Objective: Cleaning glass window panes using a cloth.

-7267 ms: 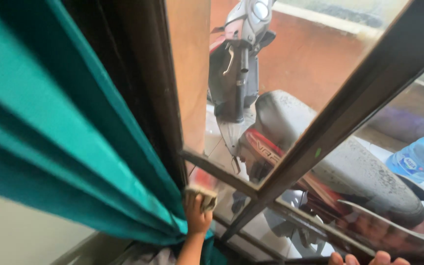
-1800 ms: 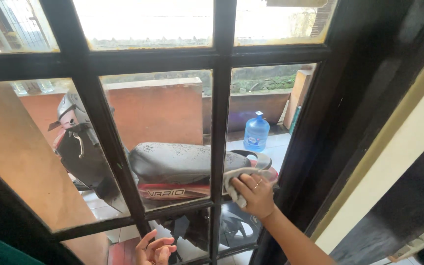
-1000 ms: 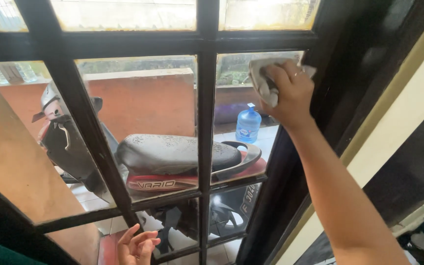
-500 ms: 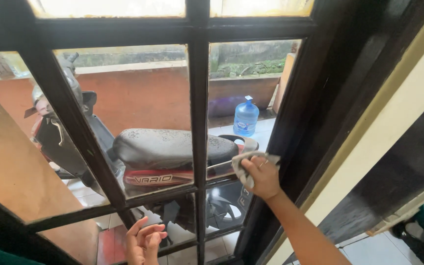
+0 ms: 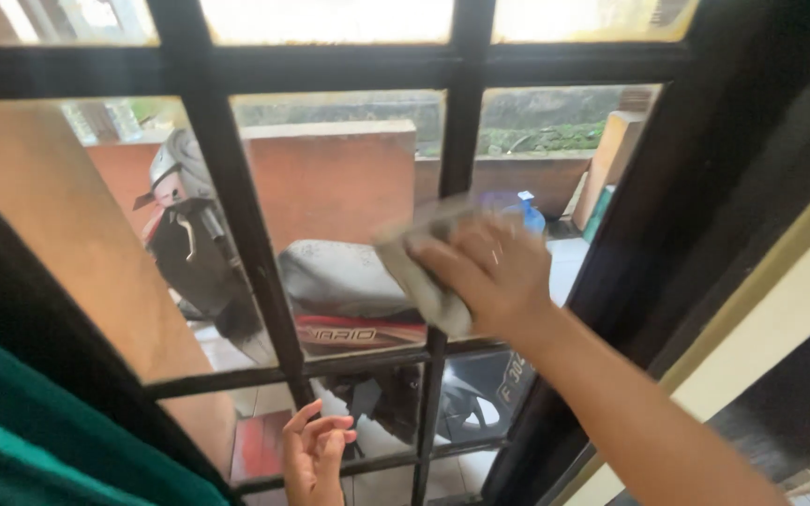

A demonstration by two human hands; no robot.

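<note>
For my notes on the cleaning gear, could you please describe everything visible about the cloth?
The cloth is a small greyish rag, soft and crumpled, blurred in this view. The right hand grips it, bunched under the fingers, and presses it against the window where the dark upright bar meets the middle panes. One end hangs down below the hand. The left hand is well apart from it.

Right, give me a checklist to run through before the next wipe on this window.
1. Grey cloth in the grip of the right hand: ok, fingers closed over it.
2. Cloth against the glass: cannot tell, motion blur.
3. Cloth placement: not ok, it straddles the dark wooden vertical bar.
4. Left hand clear of the wiping path: ok, low by the bottom panes, holding nothing.
5. Teal fabric curtain off the panes: ok, it hangs at the left edge.
</note>
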